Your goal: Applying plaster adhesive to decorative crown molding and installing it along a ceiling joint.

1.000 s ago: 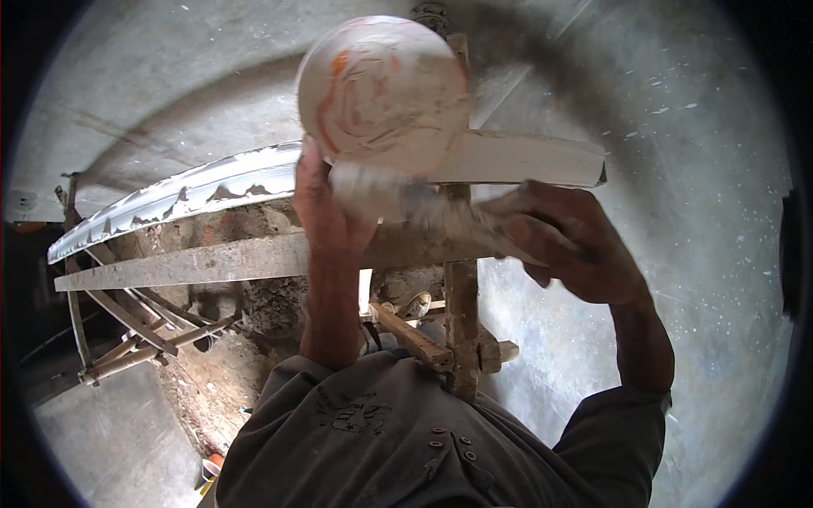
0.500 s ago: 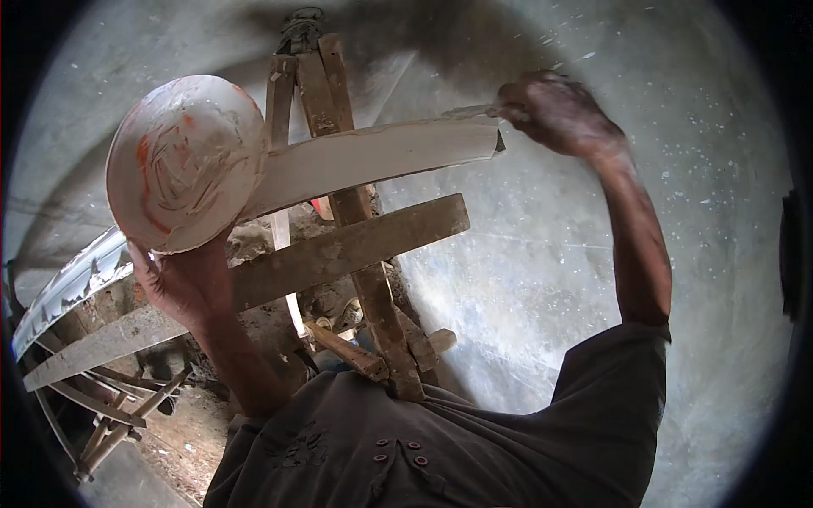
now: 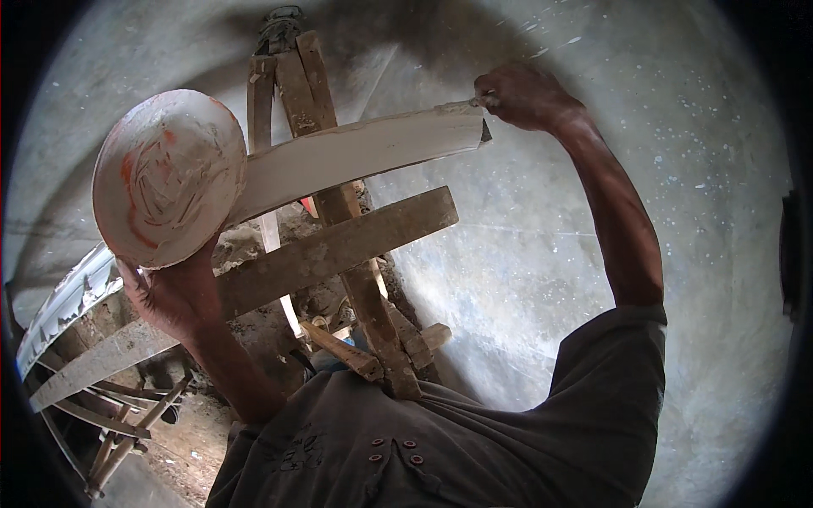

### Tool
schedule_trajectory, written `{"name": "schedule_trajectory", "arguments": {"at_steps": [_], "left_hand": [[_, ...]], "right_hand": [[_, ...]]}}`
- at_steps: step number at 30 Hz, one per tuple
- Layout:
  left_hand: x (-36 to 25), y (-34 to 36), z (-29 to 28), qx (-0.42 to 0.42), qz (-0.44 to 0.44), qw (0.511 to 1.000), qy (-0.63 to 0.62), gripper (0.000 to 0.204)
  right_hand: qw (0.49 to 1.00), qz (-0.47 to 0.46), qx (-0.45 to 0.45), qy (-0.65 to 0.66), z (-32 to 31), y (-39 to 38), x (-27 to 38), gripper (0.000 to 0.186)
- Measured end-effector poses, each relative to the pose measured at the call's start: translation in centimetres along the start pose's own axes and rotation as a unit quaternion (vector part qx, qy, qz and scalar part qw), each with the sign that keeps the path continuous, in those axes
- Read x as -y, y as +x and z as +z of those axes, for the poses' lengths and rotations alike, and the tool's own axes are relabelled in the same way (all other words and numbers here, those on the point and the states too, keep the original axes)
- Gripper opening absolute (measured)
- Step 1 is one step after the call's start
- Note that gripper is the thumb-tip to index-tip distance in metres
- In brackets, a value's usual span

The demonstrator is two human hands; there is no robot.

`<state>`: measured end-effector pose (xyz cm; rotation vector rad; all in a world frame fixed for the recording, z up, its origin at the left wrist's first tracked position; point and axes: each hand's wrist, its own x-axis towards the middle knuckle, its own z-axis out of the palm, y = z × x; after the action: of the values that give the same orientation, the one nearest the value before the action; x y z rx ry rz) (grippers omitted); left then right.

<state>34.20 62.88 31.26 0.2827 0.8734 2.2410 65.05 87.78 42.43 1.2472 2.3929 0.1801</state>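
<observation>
My left hand [image 3: 182, 292] grips a round, shallow white dish [image 3: 161, 229] from below. Ridged white paste with orange-red streaks coats the dish, which is tilted toward me. On the right, my right hand [image 3: 529, 97] is closed around the handle of a putty knife, most of it hidden by the fist. The thin putty knife blade [image 3: 457, 107] lies along the upper edge of a long board [image 3: 364, 151], near its right end. That board has a white face and passes behind the dish on its left.
A bare brown plank [image 3: 339, 239] runs below the white-faced board. A wooden upright [image 3: 373, 313] of a stand crosses behind both. A pale, speckled wall [image 3: 542, 254] fills the right side. Wooden poles [image 3: 127, 440] stand at the lower left.
My right hand and the putty knife have shifted slightly left and up in view. The dish and boards also sit a little further left, as the whole view has moved somewhat.
</observation>
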Motion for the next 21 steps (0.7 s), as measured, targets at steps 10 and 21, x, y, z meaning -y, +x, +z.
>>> {"name": "schedule_trajectory", "arguments": {"at_steps": [10,21], "left_hand": [[-1.6,-0.4,-0.2,0.000,0.018,1.000,-0.005,0.066],[0.4,-1.2,1.8,0.048,-0.041,0.996,-0.065,0.069]], "right_hand": [[0.986,0.117,0.018,-0.114,6.2,4.9,-8.2,0.025],[0.849,-0.322,-0.337,0.249,-6.7,0.4,14.7,0.023]]}}
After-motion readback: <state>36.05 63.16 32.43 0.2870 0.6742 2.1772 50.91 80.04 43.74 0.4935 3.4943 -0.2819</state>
